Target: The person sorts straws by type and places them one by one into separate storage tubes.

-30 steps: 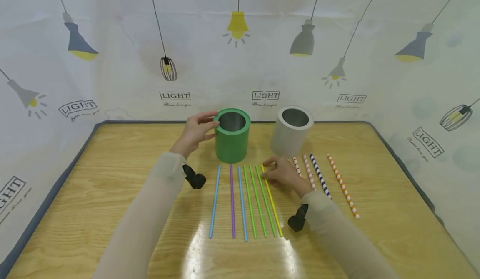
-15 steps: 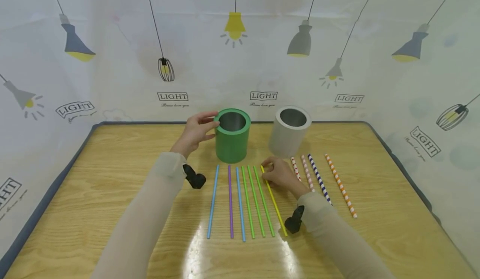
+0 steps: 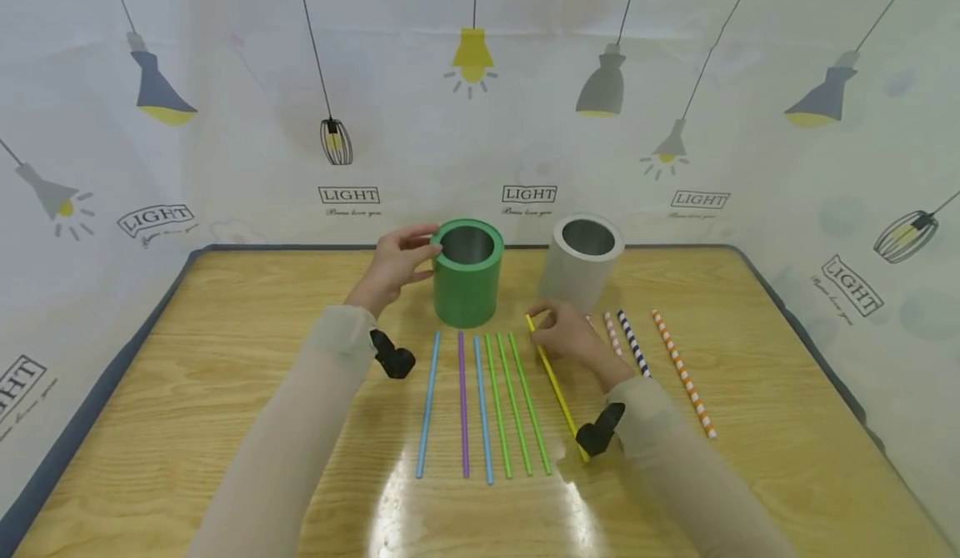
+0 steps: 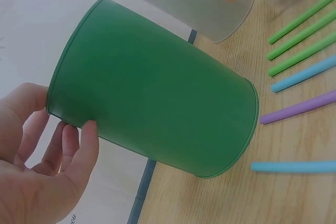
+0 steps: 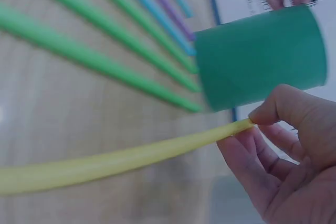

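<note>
My right hand (image 3: 567, 333) pinches the far end of a yellow drinking straw (image 3: 557, 383) between thumb and fingers. In the right wrist view the straw (image 5: 126, 160) slants away from the fingertips. My left hand (image 3: 392, 268) touches the left side of a green cylindrical container (image 3: 465, 291) near its rim. Thumb and fingertips rest against its wall in the left wrist view, not wrapped round it. Left of the yellow straw lie several green straws (image 3: 516, 404), two blue straws (image 3: 428, 404) and a purple straw (image 3: 462, 404) on the table.
A pale grey cylindrical container (image 3: 577, 279) stands at the back, right of the green one. Several patterned straws, including an orange-striped straw (image 3: 684, 372), lie right of my right hand, partly hidden by it. A lamp-printed sheet (image 3: 420, 125) hangs behind the wooden table (image 3: 225, 358).
The yellow straw has come away from beside the green straws, shifting right with its far end raised by my right hand. My left hand has stayed at the green container.
</note>
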The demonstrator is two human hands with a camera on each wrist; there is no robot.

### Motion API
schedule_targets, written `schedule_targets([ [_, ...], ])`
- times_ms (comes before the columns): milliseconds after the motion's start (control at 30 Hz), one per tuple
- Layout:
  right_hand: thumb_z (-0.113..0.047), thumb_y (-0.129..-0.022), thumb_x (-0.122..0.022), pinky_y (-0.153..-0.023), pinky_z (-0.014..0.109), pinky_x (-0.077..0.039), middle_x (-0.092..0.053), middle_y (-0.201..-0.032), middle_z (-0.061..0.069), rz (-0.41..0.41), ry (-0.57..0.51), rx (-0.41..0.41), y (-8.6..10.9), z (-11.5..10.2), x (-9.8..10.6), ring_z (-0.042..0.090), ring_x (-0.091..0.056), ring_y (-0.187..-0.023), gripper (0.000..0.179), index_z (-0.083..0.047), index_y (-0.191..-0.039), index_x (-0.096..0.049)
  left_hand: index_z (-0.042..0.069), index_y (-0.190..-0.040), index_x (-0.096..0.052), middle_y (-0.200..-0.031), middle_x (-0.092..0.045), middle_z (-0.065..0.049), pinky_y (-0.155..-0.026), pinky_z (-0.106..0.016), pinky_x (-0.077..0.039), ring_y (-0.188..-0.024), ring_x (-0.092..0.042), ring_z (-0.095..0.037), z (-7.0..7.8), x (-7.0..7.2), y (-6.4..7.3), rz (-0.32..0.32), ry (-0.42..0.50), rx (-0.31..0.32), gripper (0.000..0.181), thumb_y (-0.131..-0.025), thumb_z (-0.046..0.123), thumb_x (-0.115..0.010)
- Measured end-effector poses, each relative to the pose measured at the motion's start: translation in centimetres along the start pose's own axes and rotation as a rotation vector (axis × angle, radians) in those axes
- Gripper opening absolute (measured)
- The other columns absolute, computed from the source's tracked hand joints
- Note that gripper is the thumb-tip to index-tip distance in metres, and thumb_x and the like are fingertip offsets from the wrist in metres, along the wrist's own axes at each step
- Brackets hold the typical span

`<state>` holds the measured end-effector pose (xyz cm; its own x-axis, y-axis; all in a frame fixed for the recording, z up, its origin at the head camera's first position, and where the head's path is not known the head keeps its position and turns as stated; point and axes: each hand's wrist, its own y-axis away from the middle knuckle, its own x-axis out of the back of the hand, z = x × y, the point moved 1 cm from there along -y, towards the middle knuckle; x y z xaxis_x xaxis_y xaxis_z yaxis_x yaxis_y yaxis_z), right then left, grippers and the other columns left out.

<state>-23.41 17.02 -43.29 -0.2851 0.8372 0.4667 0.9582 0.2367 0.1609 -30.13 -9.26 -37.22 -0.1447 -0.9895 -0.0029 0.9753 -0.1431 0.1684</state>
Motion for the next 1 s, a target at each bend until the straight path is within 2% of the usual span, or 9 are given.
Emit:
schedule_targets([
  [100, 0.006, -0.076, -0.055, -0.056, 0.042, -0.056, -0.054, -0.079, 0.013, 0.023, -0.021, 0.072, 0.0, -1.6, 0.9, 0.017, -0.052, -0.060, 0.039, 0.005, -0.115, -0.051, 0.011, -0.127, -0.054, -0.121, -0.049, -0.012, -0.082, -0.037, -0.053, -0.110, -0.051, -0.025, -0.2, 0.1, -0.1, 0.003, -0.001, -0.002, 0.038, -0.089, 0.009, -0.061],
  [167, 0.008, -0.076, -0.054, -0.055, 0.043, -0.056, -0.053, -0.079, 0.012, 0.039, -0.016, 0.135, -0.1, -2.8, 1.5, 0.017, -0.052, -0.061, 0.039, 0.006, -0.114, -0.050, 0.011, -0.127, -0.054, -0.122, -0.049, -0.012, -0.082, -0.036, -0.053, -0.111, -0.051, -0.025, -0.3, 0.1, -0.1, 0.000, -0.006, -0.004, 0.039, -0.089, 0.009, -0.060],
  [333, 0.010, -0.074, -0.053, -0.049, 0.036, -0.056, -0.053, -0.074, 0.013, 0.097, 0.020, 0.263, -0.4, -5.7, 2.8, 0.018, -0.053, -0.058, 0.037, 0.004, -0.111, -0.052, 0.010, -0.128, -0.053, -0.122, -0.048, -0.013, -0.082, -0.037, -0.053, -0.111, -0.051, -0.026, -0.3, 0.0, 0.0, 0.000, -0.009, -0.015, 0.039, -0.089, 0.009, -0.060],
  [533, 0.008, -0.076, -0.053, -0.052, 0.034, -0.056, -0.056, -0.079, 0.013, 0.174, 0.075, 0.328, -1.3, -8.8, 4.4, 0.023, -0.057, -0.066, 0.038, -0.002, -0.113, -0.054, 0.011, -0.127, -0.054, -0.120, -0.049, -0.012, -0.081, -0.036, -0.053, -0.110, -0.051, -0.025, -0.4, -0.1, -0.1, -0.006, -0.012, -0.022, 0.038, -0.089, 0.009, -0.060],
  [733, 0.008, -0.080, -0.051, -0.054, 0.031, -0.056, -0.055, -0.081, 0.015, 0.241, 0.009, 0.462, -1.3, -12.8, 5.3, 0.026, -0.056, -0.072, 0.035, 0.002, -0.115, -0.052, 0.011, -0.127, -0.054, -0.121, -0.049, -0.012, -0.080, -0.035, -0.054, -0.110, -0.052, -0.025, -0.5, 0.1, -0.1, -0.001, -0.011, -0.022, 0.038, -0.090, 0.009, -0.059],
  [833, 0.006, -0.082, -0.051, -0.055, 0.034, -0.057, -0.054, -0.082, 0.014, 0.258, -0.019, 0.499, -2.2, -13.9, 5.6, 0.024, -0.056, -0.072, 0.035, -0.001, -0.116, -0.052, 0.012, -0.127, -0.054, -0.120, -0.049, -0.012, -0.080, -0.035, -0.054, -0.109, -0.052, -0.025, -0.6, 0.1, 0.0, -0.001, -0.009, -0.027, 0.038, -0.090, 0.009, -0.060],
  [933, 0.003, -0.082, -0.052, -0.055, 0.031, -0.057, -0.054, -0.081, 0.011, 0.282, -0.030, 0.535, -3.8, -14.4, 6.0, 0.020, -0.056, -0.069, 0.034, -0.005, -0.115, -0.053, 0.012, -0.127, -0.054, -0.120, -0.049, -0.012, -0.080, -0.035, -0.054, -0.108, -0.052, -0.025, -0.5, 0.1, 0.0, -0.002, -0.011, -0.033, 0.038, -0.089, 0.010, -0.060],
  [1000, 0.003, -0.082, -0.052, -0.054, 0.030, -0.057, -0.054, -0.080, 0.011, 0.298, -0.027, 0.562, -4.1, -15.5, 6.3, 0.020, -0.056, -0.068, 0.034, -0.004, -0.116, -0.053, 0.011, -0.127, -0.054, -0.120, -0.049, -0.012, -0.080, -0.035, -0.054, -0.108, -0.052, -0.025, -0.5, 0.0, -0.1, -0.003, -0.009, -0.037, 0.038, -0.089, 0.009, -0.060],
])
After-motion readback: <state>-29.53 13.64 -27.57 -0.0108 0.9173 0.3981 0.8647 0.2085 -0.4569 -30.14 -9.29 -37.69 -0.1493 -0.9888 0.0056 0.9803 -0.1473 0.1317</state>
